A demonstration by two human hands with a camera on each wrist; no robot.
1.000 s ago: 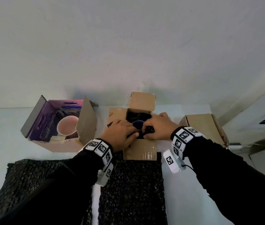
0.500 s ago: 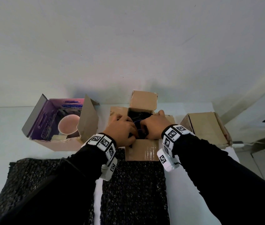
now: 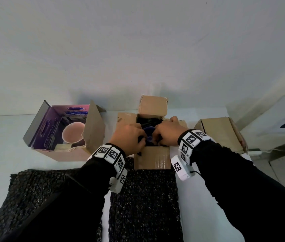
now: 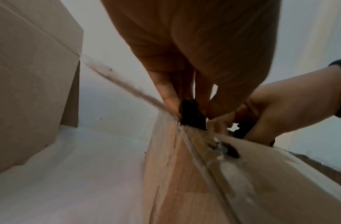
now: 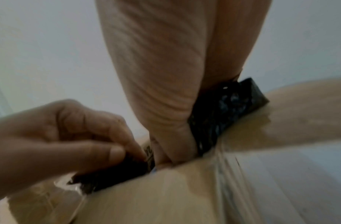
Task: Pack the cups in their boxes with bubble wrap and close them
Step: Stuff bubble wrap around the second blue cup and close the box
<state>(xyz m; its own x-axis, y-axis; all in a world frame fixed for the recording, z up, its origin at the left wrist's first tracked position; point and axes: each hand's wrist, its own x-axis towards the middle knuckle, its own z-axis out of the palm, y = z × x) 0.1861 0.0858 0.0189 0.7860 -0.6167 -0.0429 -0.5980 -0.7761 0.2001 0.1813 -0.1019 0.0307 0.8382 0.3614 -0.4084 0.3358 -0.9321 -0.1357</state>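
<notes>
An open brown cardboard box stands mid-table with its flaps spread. Inside it sits a dark blue cup lined with black bubble wrap. My left hand reaches into the box from the left, and its fingers pinch black bubble wrap at the box edge. My right hand reaches in from the right and grips the wrap against the box corner. The cup is mostly hidden by both hands.
An open purple-lined box at the left holds a pink cup. A shut brown box stands at the right. Two black bubble-wrap sheets lie near me. A wall rises behind the table.
Both hands have stayed at the middle box, shifting slightly as they work the black wrap around the cup. The blue cup shows again between the hands.
</notes>
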